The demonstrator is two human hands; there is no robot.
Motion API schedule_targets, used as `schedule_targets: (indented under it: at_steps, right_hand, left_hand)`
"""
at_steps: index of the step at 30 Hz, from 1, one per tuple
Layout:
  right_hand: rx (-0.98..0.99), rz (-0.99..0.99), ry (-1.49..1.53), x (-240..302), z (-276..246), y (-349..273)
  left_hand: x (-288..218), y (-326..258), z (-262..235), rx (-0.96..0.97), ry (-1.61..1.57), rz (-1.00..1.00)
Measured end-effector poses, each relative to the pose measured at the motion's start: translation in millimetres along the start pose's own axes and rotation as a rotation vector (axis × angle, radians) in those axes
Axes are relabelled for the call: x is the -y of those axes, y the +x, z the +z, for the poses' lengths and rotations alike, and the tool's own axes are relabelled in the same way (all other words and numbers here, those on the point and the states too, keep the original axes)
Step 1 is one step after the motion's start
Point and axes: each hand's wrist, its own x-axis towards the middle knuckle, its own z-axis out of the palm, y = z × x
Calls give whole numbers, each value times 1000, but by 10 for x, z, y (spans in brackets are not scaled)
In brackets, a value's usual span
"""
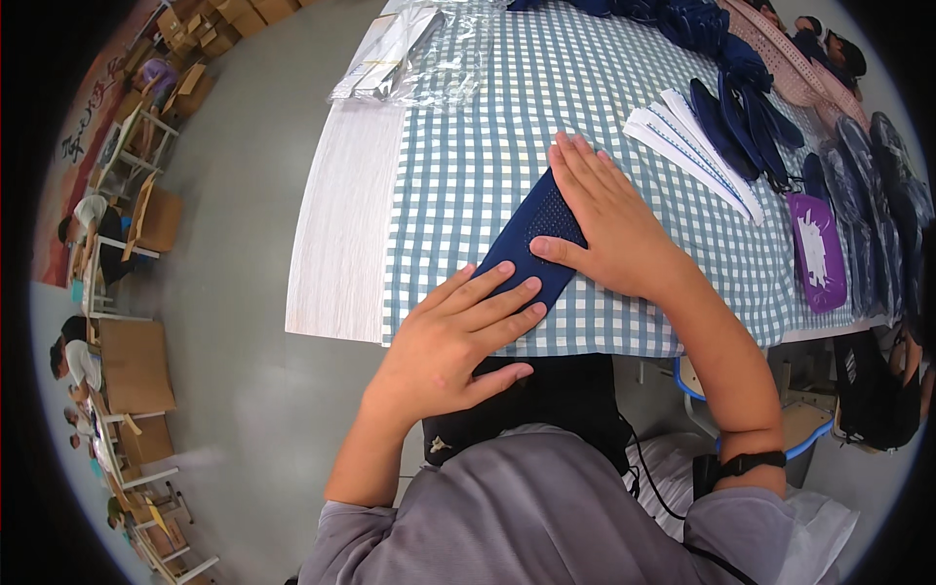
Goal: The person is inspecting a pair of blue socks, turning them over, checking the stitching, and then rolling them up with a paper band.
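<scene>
A dark blue perforated insole-shaped piece (pixel 531 239) lies on the blue-and-white checked cloth (pixel 468 166) near the table's front edge. My left hand (pixel 458 336) lies flat with its fingers spread over the piece's near end. My right hand (pixel 600 219) presses flat on its far end, thumb across the middle. Neither hand grips it; both rest on top.
Clear plastic bags (pixel 405 54) lie at the far left of the cloth. White paper strips (pixel 692 146), several dark blue pieces (pixel 741 97) and a purple tray (pixel 817 252) lie to the right. Bare wood tabletop (pixel 341 214) shows at left. People sit at desks far left.
</scene>
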Motion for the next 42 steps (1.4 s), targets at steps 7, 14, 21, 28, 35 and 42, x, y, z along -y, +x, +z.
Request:
schedule_targets:
  at_steps: [7,14,21,28,35,42]
  right_hand:
    - [31,26,0,-33,-16,21]
    - [128,48,-8,-26,-66,41]
    - [39,133,252,-22,-252,91]
    - [-162,317,161,16,-377,79]
    - [-87,478,266,-23,-490,254]
    - [-95,409,285,-205,-429,244]
  left_hand:
    - [-25,-60,9,-21,-17,-9]
    - [-48,-73,37,-44,-4,6]
    - [19,-64,7,-150,-162,8]
    - [168,-125,68,-339,-215,-83]
    - [207,-110,53,-377,-180,22]
    - [199,-108,-17,-325,-250,-56]
